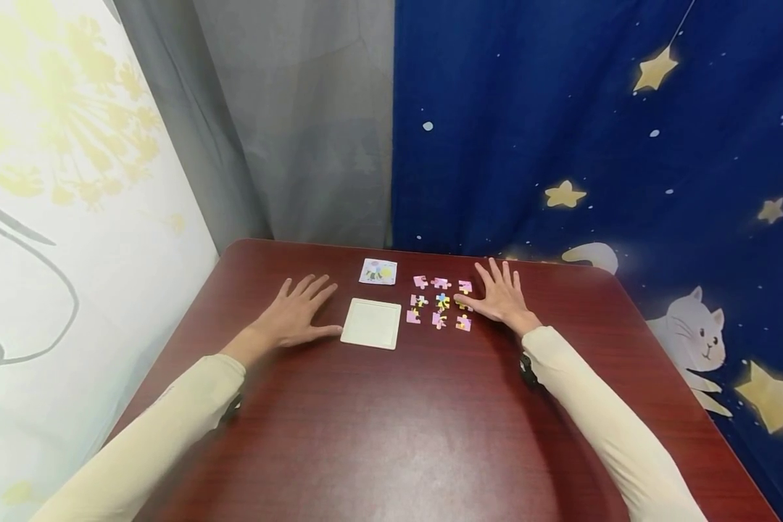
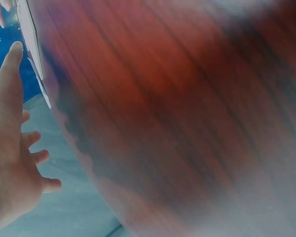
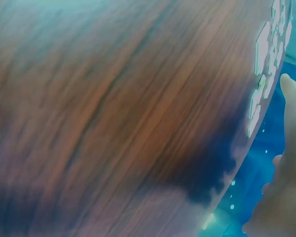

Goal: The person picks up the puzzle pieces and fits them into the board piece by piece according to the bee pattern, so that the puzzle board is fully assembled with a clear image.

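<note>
My left hand (image 1: 295, 316) is spread flat with its fingers apart, left of a square cream tray (image 1: 370, 324); the thumb tip comes right to the tray's left edge. My right hand (image 1: 501, 296) is spread too, its thumb reaching over the right column of puzzle pieces. Several pink and yellow jigsaw pieces (image 1: 439, 320) lie apart in loose rows between the tray and that hand, one partly hidden by the thumb. Neither hand grips anything. In the left wrist view the left hand (image 2: 12, 143) shows straight fingers; in the right wrist view the right hand (image 3: 281, 182) is partly cut off.
A small picture card (image 1: 378, 272) with a flower-like drawing lies behind the tray. All of it rests on a dark red wooden table (image 1: 391, 420) with rounded far corners. A grey curtain (image 1: 300, 123) and a blue starry curtain (image 1: 528, 109) hang behind the far edge.
</note>
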A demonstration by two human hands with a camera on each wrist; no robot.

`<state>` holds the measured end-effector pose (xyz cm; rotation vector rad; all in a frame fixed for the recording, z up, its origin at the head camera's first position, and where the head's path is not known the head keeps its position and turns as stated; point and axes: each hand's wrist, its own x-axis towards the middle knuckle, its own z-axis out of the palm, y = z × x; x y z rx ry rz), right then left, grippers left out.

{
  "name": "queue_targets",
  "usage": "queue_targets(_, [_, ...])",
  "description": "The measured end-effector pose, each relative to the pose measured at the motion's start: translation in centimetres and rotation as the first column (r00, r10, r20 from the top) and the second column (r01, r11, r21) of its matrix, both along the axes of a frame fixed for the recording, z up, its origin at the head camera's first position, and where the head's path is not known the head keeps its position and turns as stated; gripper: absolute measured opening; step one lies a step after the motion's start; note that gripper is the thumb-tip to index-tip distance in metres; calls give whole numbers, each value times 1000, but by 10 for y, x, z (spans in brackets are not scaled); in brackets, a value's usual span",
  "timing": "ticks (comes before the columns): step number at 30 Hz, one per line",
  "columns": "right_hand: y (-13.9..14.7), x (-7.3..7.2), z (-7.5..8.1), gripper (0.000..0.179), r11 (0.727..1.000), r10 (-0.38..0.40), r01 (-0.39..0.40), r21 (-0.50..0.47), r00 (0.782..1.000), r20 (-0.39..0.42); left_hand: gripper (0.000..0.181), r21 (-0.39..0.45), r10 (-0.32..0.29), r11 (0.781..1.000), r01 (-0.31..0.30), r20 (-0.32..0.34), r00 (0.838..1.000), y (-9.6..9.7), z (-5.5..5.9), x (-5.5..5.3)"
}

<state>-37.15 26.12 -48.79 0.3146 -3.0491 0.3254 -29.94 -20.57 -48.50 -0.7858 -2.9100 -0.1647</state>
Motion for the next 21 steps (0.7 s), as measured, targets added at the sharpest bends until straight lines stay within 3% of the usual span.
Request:
queue_targets(8, [-11,-7,-3,107,1000,17,-17,-5,1000,10,101,-12,-23,1000,23,32,999,7,0,0])
queue_targets(21, [-34,-7,5,103,998,58,-57,-16,998,26,99,-9,-46,999,47,77,996,17,-4,4])
